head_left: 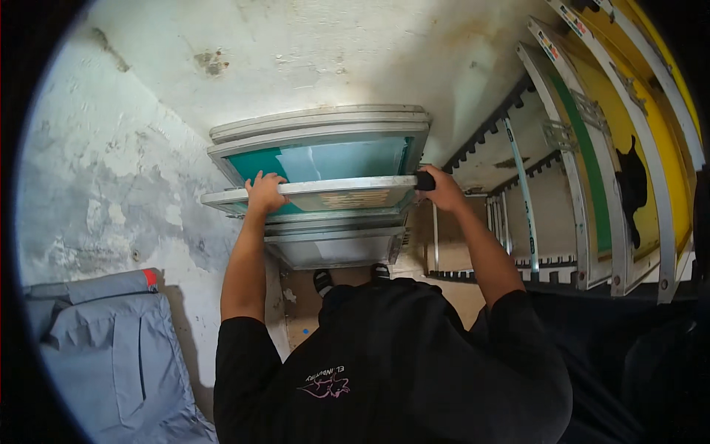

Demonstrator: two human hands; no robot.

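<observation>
- A person looks down at a stack of framed printing screens (325, 166) leaning against a stained white wall (148, 111).
- The left hand (264, 192) curls over the left end of the nearest screen frame (333, 194), fingers closed on its top rail.
- The right hand (442, 189) grips the frame's right end, closed around a dark corner piece (424, 180).
- This frame has teal mesh and sits at the near front of the stack.
- To the right, a rack (510, 155) holds more upright screens with yellow mesh (651, 140).
- A grey garment (111, 348) lies near left.
</observation>
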